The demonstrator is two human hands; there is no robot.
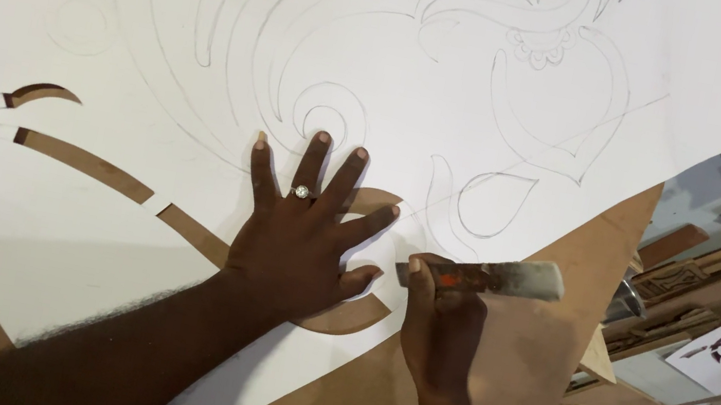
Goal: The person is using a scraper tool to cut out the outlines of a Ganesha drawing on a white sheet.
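Here, white pencil-drawn sheet (213,28), curved slots cut, probably paper.

Knife (486,276) in right-hand grip (438,320)

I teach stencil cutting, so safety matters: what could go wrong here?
The left hand lies flat on the white sheet, its thumb close to the knife held by the right hand; a slip could cut it. The cut-out strips leave thin bridges that might tear.
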